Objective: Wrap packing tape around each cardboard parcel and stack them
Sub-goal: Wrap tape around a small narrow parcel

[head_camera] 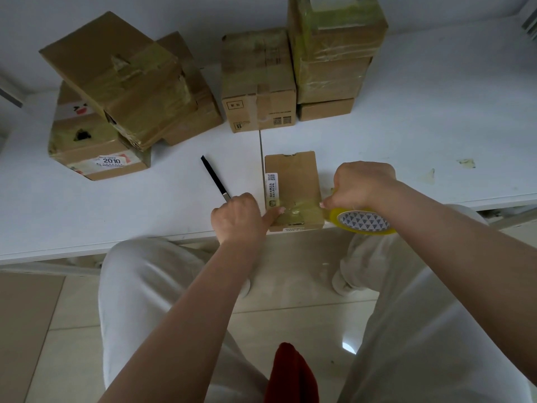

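Two white table (421,117) tops meet at a seam running up mid-frame, set against a pale wall; beige floor tiles (43,330) fill the lower part of the frame. Tape scraps (466,163) stick to the table at right. Small cardboard parcel (292,187) lies at the table's near edge, centre of frame, white label along its left side, a strip of yellowish tape across its near end. Left hand (236,218) curled, forefinger pressing the tape down on the parcel. Right hand (361,184) grips the tape roll (363,221) just right of the parcel, past the table edge. Black pen-like tool (215,178), possibly a cutter, lies left of the parcel. Upper left: leaning pile of taped boxes (116,88), lowest marked 2010. Upper centre: single taped box (258,82). Upper right: stack of three boxes (334,53), upper ones wrapped in tape. Contents of all boxes hidden.
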